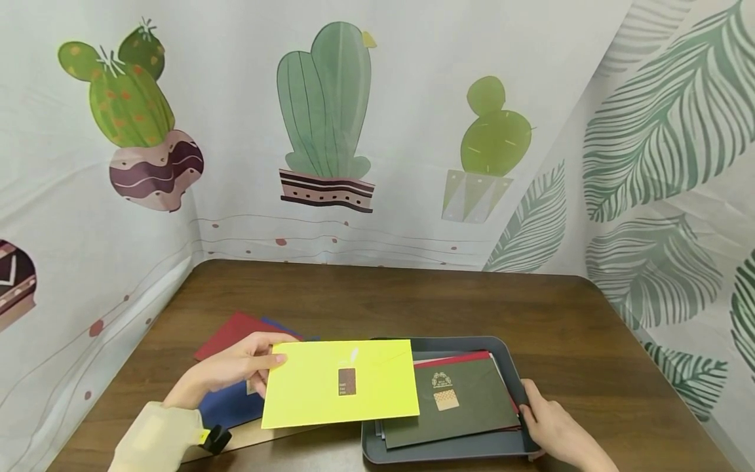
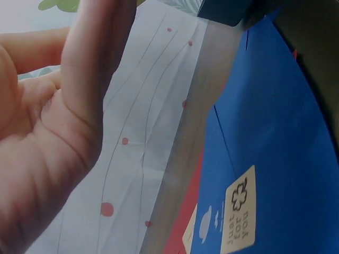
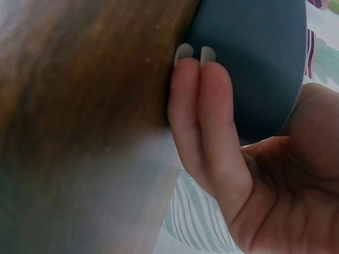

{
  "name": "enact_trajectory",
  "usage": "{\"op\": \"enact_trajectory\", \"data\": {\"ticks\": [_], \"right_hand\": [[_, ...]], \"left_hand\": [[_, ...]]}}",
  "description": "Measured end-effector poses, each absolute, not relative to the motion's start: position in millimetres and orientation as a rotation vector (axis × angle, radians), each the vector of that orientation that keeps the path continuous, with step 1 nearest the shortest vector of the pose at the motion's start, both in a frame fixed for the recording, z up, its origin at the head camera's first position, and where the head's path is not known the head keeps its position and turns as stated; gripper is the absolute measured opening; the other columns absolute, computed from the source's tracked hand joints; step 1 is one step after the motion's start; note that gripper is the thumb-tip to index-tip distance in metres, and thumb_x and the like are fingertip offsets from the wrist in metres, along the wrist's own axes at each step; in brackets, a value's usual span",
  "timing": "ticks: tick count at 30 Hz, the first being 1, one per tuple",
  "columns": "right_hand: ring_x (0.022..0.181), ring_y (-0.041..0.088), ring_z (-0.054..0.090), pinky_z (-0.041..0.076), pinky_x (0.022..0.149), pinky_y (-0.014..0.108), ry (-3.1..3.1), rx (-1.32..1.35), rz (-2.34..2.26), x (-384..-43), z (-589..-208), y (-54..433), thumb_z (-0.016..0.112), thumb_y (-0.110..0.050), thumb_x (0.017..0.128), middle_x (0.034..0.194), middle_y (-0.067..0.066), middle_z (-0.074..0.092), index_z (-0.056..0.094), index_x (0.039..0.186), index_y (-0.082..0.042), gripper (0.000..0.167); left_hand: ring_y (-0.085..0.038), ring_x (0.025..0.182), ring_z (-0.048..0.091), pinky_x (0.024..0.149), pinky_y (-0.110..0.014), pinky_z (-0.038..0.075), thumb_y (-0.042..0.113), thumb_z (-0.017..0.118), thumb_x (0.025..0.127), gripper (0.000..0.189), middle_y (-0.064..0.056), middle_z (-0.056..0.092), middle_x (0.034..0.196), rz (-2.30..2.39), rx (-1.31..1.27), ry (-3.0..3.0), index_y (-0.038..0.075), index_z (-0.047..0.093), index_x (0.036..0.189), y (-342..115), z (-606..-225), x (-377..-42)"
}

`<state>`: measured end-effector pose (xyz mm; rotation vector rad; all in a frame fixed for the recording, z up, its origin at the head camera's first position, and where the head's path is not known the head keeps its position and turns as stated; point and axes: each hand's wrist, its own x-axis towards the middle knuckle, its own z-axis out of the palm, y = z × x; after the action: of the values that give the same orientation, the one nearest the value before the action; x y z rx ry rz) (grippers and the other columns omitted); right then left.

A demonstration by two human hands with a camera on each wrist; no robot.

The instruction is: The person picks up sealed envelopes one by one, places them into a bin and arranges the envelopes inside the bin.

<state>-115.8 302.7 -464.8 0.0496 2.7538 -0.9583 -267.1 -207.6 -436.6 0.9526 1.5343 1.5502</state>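
My left hand (image 1: 242, 367) pinches the left end of a bright yellow envelope (image 1: 307, 400), thumb on top, and holds it up in the head view. The envelope has a small brown label, and its right end overlaps the dark grey tray (image 1: 460, 453). My right hand (image 1: 557, 423) grips the tray's right rim; in the right wrist view its fingers (image 3: 214, 100) lie against the tray's outer wall (image 3: 254, 63). A dark green envelope (image 1: 478, 400) with a gold emblem and label lies in the tray, over red and pale ones.
Left of the tray, a blue envelope (image 1: 227, 406), a red envelope (image 1: 236, 331) and a tan one (image 1: 265, 434) lie on the brown wooden table (image 1: 354, 295). The blue one bears a "just for you" sticker (image 2: 241, 217). A cactus-print curtain (image 1: 236, 118) hangs behind.
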Motion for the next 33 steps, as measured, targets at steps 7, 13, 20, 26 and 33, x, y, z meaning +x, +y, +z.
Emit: {"op": "enact_trajectory", "data": {"ticks": [7,13,20,26,33], "right_hand": [[0.064,0.016,0.06,0.047,0.049,0.026,2.752,0.052,-0.963,-116.5,-465.0,303.1,0.047,-0.002,0.097,0.08,0.007,0.061,0.037,0.129,-0.002,0.034],[0.061,0.015,0.059,0.046,0.049,0.026,2.766,0.046,-0.945,-116.4,-464.9,303.7,0.047,-0.002,0.097,0.078,0.007,0.061,0.037,0.13,-0.002,0.034],[0.061,0.015,0.06,0.046,0.047,0.026,2.767,0.024,-0.959,-115.5,-465.4,304.1,0.047,-0.003,0.098,0.077,0.008,0.061,0.037,0.13,-0.003,0.034],[0.06,0.015,0.06,0.047,0.046,0.026,2.751,0.023,-0.983,-114.7,-465.3,303.9,0.046,-0.003,0.098,0.079,0.009,0.062,0.036,0.131,-0.003,0.034],[0.06,0.014,0.06,0.046,0.047,0.026,2.749,0.006,-0.973,-114.8,-465.4,305.3,0.046,-0.003,0.098,0.08,0.009,0.061,0.036,0.13,-0.002,0.034]], "left_hand": [[-0.022,0.078,0.073,0.062,-0.034,0.059,0.003,0.039,0.102,0.041,-0.011,0.073,0.106,1.536,0.941,1.566,-0.013,0.035,0.139,-202.8,-436.6,-267.0],[-0.026,0.081,0.073,0.065,-0.035,0.059,0.003,0.039,0.103,0.041,-0.013,0.072,0.11,1.544,0.91,1.529,-0.013,0.033,0.141,-199.6,-437.3,-267.0],[-0.03,0.086,0.072,0.068,-0.039,0.059,0.003,0.037,0.103,0.041,-0.016,0.07,0.113,1.546,0.9,1.465,-0.012,0.032,0.141,-192.6,-441.2,-268.4],[-0.03,0.089,0.072,0.071,-0.04,0.058,0.006,0.039,0.104,0.043,-0.014,0.07,0.115,1.53,0.868,1.47,-0.011,0.03,0.142,-183.7,-442.6,-268.2],[-0.03,0.09,0.072,0.072,-0.04,0.058,0.007,0.041,0.103,0.042,-0.014,0.07,0.114,1.524,0.86,1.464,-0.011,0.032,0.14,-176.3,-443.6,-268.4]]}}
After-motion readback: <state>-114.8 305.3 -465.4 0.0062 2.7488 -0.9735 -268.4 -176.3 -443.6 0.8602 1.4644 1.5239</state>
